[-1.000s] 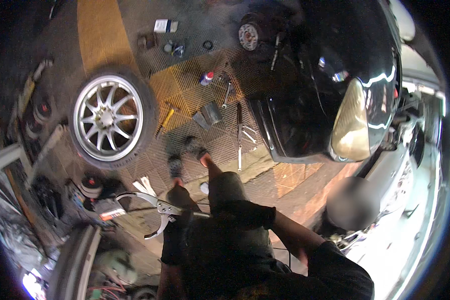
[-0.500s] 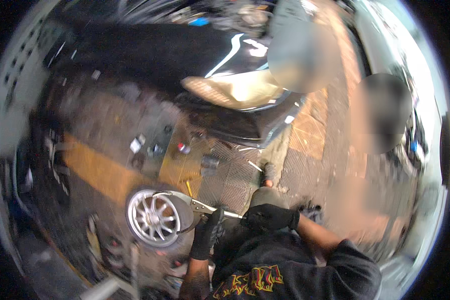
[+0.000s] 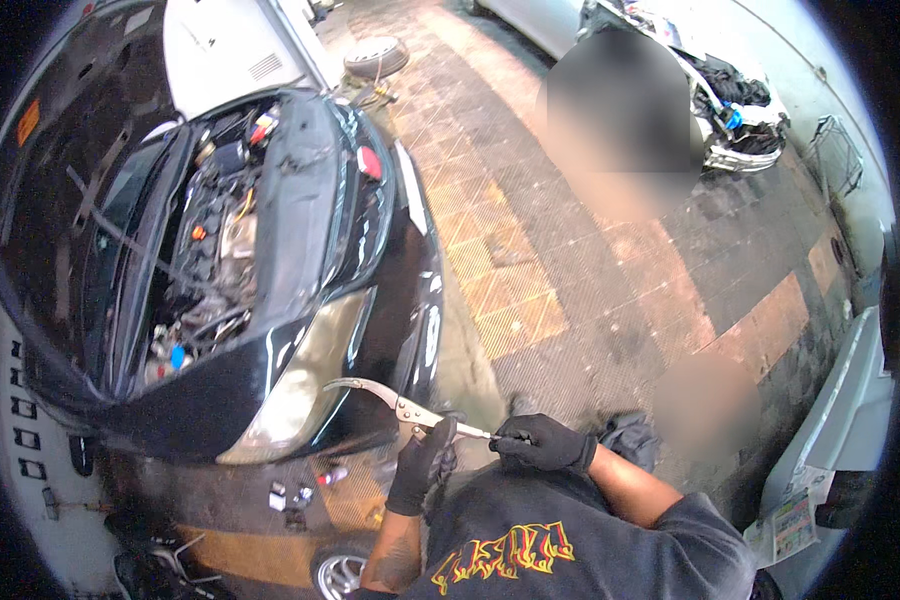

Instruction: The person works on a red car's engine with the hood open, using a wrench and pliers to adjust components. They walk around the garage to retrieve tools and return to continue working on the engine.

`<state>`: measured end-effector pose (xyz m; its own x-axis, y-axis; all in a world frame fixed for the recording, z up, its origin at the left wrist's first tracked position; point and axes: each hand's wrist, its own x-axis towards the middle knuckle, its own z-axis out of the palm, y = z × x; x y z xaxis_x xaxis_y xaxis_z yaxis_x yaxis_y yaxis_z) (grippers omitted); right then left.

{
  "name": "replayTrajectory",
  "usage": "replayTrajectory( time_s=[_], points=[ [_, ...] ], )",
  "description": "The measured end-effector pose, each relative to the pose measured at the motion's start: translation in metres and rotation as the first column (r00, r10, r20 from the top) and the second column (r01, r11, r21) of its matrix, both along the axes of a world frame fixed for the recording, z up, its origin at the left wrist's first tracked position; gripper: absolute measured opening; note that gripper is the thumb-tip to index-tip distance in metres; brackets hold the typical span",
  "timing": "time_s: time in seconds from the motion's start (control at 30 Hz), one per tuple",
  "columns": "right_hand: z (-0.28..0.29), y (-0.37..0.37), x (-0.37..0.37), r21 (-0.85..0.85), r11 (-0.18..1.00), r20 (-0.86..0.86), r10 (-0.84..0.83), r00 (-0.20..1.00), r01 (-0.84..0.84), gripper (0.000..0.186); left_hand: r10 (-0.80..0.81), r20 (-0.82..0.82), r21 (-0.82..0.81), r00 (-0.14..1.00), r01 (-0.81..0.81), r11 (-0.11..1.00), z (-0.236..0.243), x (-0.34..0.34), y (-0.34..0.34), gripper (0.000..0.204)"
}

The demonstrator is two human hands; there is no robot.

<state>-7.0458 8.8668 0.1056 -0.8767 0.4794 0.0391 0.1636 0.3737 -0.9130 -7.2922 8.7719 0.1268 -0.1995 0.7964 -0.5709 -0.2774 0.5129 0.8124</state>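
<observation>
Silver locking pliers [image 3: 407,408] with a long curved jaw are held across the front of my body, the jaw pointing left. My left hand [image 3: 420,470], in a black glove, is closed round their handles just behind the pivot. At the handle's right end, my gloved right hand [image 3: 542,443] has its fingers closed on the adjusting screw. The second jaw is mostly hidden by my left hand. Beyond the curved jaw lies the headlight [image 3: 292,395] of a dark car, which the jaw overlaps in view; whether they touch I cannot tell.
The dark car's raised hood [image 3: 55,200] leaves its engine bay [image 3: 215,235] exposed at left. A silver wheel [image 3: 340,572] lies near the lower edge. A partly stripped white car [image 3: 745,110] stands far right; nearer is a pale panel [image 3: 820,400] with printed paper. Blurred patches hide some areas.
The view has swung round, bringing the engine bay into sight and shifting the wheel to the lower edge. Both hands still hold the pliers; the second jaw shows less than before.
</observation>
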Motion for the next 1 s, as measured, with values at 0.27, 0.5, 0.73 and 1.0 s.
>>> replayTrajectory(
  time_s=[0.27,0.5,0.73,1.0],
  points=[
    [0.035,0.162,0.071,-0.231,0.902,0.022,-0.369,0.929,0.364,0.041,-0.321,0.009,0.187,0.947,0.314,0.931,0.034,0.081,0.225,0.040],
    [0.047,0.318,0.059,-0.420,0.776,0.071,-0.489,0.870,0.470,0.044,-0.521,-0.090,0.344,0.849,0.517,0.784,0.056,0.106,0.399,0.037],
    [0.058,0.551,0.053,-0.283,0.792,0.060,-0.548,0.834,0.541,0.043,-0.409,0.149,0.575,0.900,0.258,0.776,0.034,0.116,0.630,0.053],
    [0.041,0.808,0.126,-0.314,0.622,0.008,-0.754,0.656,0.718,0.030,-0.509,0.207,0.561,0.836,0.324,0.762,0.017,0.107,0.912,0.037]
  ],
)
